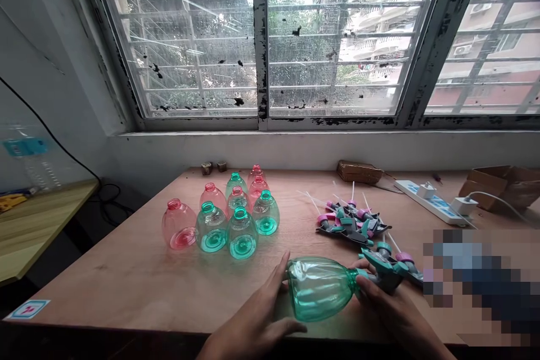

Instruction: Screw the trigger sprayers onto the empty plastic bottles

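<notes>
A translucent green spray bottle (323,287) lies on its side near the table's front edge, base to the left. My left hand (261,315) is curved round its base, thumb below and fingers on the far side. At the neck, the fingers of my right hand (390,304) are closed on the collar of a grey-and-green trigger spray head (386,270), which sits at the bottle's mouth. Part of the right fingers is hidden behind the neck. Just beyond lies a pile of spray heads (354,222) in pink, green and grey, with thin white tubes.
Several open pink and green bottles (211,228) stand grouped left of centre on the wooden table (126,270). Behind the spray heads are a brown package (358,171), a white power strip (434,202) with plugs, and a cardboard box (502,185). A pixelated patch covers the right front.
</notes>
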The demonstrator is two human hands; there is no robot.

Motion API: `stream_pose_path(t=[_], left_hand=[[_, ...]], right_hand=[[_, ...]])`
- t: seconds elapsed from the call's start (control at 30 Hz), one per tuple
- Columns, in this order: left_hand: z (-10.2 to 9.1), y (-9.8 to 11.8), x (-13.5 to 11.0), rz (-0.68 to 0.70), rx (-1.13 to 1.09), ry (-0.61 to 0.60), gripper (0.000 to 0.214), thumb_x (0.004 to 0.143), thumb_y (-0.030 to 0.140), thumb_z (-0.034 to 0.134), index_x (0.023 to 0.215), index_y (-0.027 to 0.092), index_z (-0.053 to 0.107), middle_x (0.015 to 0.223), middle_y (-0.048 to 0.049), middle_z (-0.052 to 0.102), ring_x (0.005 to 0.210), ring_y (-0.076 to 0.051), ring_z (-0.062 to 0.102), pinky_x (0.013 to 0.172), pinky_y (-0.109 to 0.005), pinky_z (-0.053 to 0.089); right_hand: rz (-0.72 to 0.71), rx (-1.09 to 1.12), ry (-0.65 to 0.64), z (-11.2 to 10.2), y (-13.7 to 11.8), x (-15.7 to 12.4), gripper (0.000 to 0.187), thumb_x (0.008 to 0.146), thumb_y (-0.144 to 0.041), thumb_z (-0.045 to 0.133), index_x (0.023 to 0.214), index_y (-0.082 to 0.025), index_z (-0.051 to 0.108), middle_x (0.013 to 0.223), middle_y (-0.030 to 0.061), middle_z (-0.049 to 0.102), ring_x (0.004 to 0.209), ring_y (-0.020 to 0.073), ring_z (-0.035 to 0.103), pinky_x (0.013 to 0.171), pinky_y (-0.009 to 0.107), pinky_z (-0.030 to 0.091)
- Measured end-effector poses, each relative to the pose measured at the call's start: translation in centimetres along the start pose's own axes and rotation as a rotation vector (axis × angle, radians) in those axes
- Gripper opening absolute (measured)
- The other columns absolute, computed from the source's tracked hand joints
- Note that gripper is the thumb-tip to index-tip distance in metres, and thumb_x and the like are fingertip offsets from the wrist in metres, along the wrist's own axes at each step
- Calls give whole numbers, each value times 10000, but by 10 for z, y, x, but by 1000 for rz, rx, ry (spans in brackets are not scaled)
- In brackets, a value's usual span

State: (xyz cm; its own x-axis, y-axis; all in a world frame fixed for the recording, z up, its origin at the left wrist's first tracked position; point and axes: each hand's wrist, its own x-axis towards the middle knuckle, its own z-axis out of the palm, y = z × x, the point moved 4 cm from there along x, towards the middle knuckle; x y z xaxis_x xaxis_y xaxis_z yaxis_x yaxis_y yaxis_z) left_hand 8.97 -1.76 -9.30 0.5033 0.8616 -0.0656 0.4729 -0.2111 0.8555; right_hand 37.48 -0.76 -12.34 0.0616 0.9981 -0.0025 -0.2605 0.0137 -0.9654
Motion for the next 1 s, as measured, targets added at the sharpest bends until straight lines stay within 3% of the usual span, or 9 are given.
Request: stream_pose_path(t=[0.13, 0.23, 0.33, 0.53, 0.7, 0.8, 0.9, 1.0], left_hand=[[2, 1, 1, 55, -25, -11, 1198, 917, 251, 826, 1807, 347, 29, 1902, -38, 77, 1756, -334, 134, 1415, -546, 142], [0, 3, 0, -50, 18, -6, 1374, 803, 342, 963, 1809, 247, 32, 1896, -102, 39, 1761, -359, 65, 1415, -549, 86], [-2, 5, 0, -98, 34, -12, 1281, 853, 391, 918, 1806, 182, 89, 1890, -132, 56, 1761, -357, 55, 1415, -537, 78], [0, 3, 1, 71, -19, 17, 1123, 972, 286, 767, 1806, 339, 17, 1901, -49, 141, 1747, -349, 187, 1406, -552, 193], [-1, 2, 0, -89, 52, 0, 1388, 756, 406, 993, 1808, 229, 106, 1889, -143, 134, 1752, -402, 108, 1406, -570, 121], [-2, 2, -1, -75, 40, 8, 1238, 858, 389, 900, 1808, 222, 125, 1893, -114, 107, 1757, -361, 121, 1412, -535, 127], [-2, 2, 0, 15, 3, 20, 1162, 921, 313, 814, 1811, 301, 67, 1901, -56, 102, 1753, -329, 173, 1410, -529, 168], [-1, 4, 1, -20, 11, 9, 1275, 853, 309, 883, 1811, 278, 43, 1900, -85, 112, 1753, -332, 170, 1411, -519, 163]], right_hand=[[22, -37, 24, -6, 4, 2, 616, 746, -718, 950, 1025, -226, 707, 695, -23, 601, 633, 158, 482, 586, 274, 321], [22, -11, -13, -7, 8, 3, 581, 777, -687, 947, 1021, -228, 688, 695, -28, 587, 622, 134, 420, 570, 265, 265], [25, 8, -50, -8, 11, 4, 549, 817, -657, 935, 1048, -232, 676, 698, -34, 569, 614, 123, 374, 559, 267, 230], [19, -1, -55, -10, 15, 5, 546, 829, -658, 927, 1057, -231, 676, 695, -34, 568, 608, 123, 395, 549, 269, 236], [16, -3, -71, -6, 12, 4, 565, 808, -671, 936, 1056, -220, 702, 688, -30, 572, 595, 121, 417, 542, 260, 262], [20, 6, -71, -5, 11, 3, 574, 805, -679, 935, 1062, -217, 713, 683, -27, 578, 592, 124, 428, 540, 256, 269], [13, 28, -65, -4, 11, 3, 590, 792, -666, 951, 1073, -204, 715, 684, -26, 588, 600, 123, 442, 557, 249, 274], [18, 30, -63, -4, 9, 3, 586, 786, -659, 956, 1055, -197, 715, 683, -26, 591, 601, 120, 439, 558, 246, 277]])
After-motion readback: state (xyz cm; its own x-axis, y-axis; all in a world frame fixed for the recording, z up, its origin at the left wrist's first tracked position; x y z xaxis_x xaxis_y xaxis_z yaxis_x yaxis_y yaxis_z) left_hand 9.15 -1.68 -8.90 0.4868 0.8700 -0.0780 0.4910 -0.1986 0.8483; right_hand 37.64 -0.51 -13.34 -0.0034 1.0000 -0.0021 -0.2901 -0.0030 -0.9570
